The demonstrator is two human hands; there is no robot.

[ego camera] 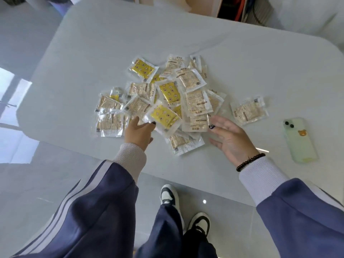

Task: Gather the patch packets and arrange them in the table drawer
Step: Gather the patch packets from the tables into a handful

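Several clear patch packets with yellow or beige inserts lie in a loose heap (167, 94) on the white table (93, 43). One packet (248, 110) lies apart to the right of the heap. My left hand (138, 132) reaches into the heap's near left side, its fingers under or against a yellow packet (163, 116), thumb on the packet's edge. My right hand (230, 139) hovers palm-inward at the heap's near right edge, fingers spread and relaxed, fingertips close to a beige packet (197, 122). No drawer is in view.
A pale green phone (299, 140) with a bear sticker lies on the table at the right, near the front edge. The table's near edge runs just in front of my wrists. My shoes (171, 198) stand on the glossy floor below. Shelving shows at the top.
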